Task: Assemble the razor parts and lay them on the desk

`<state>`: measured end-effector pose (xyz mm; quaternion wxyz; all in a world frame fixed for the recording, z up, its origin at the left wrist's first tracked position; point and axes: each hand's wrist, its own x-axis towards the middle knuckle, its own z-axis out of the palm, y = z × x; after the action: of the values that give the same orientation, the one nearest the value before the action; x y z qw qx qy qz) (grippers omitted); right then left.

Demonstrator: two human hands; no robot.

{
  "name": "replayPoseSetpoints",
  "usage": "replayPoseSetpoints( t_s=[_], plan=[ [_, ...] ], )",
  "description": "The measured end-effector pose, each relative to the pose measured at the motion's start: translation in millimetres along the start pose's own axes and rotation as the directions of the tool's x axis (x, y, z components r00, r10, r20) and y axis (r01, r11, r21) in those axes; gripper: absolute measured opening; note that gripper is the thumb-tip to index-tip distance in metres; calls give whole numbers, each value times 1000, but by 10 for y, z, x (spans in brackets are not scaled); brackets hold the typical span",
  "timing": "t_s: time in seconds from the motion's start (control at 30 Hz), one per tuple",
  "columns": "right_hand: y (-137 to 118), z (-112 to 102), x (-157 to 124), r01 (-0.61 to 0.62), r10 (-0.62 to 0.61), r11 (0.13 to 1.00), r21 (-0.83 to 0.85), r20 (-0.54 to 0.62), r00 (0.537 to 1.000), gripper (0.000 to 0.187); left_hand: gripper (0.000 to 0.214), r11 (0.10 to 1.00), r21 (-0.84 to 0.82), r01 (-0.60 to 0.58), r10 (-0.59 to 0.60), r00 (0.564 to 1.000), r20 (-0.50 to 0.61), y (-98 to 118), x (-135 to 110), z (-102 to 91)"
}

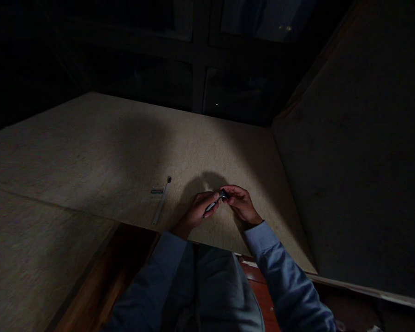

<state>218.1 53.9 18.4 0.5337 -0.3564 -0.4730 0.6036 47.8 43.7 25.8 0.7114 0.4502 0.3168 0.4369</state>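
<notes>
Both hands meet over the table near its front edge, around a razor (223, 195) with a dark, shiny head. My left hand (201, 207) is closed around its handle, part of which shows below the thumb. The fingers of my right hand (240, 202) pinch the razor's head from the right and partly cover it. To the left of my hands lies a slim, pale-handled brush (162, 203), slanted, its small dark head pointing away from me. Beside it rests a small, flat dark strip (157, 192), too small to identify.
The pale, mottled tabletop (200, 143) runs back to a dark window frame (198, 69). A dark upright panel (359, 184) borders it on the right. At the lower left, a wooden opening (107, 276) shows below the front edge. The light is dim.
</notes>
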Motion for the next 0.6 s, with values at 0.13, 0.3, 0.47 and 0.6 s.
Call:
replayPoseSetpoints(
  t_s=[0.13, 0.3, 0.47, 0.6],
  plan=[
    [-18, 16, -2, -15, 13, 998, 67, 23, 1000, 44, 47, 1000, 16, -24, 24, 1000, -12, 8, -3, 9],
    [-39, 15, 0, -21, 19, 997, 80, 17, 1000, 45, 45, 999, 11, -43, 44, 997, -60, -30, 10, -12],
    [-82, 9, 0, 21, -22, 993, 113, 7, 1000, 48, 45, 996, -23, -86, 82, 987, -139, -36, 27, -34],
    [-117, -25, -1, 67, -64, 991, 118, -35, 997, 50, 45, 996, 10, -85, 86, 986, -144, -48, 27, -8]
  ],
)
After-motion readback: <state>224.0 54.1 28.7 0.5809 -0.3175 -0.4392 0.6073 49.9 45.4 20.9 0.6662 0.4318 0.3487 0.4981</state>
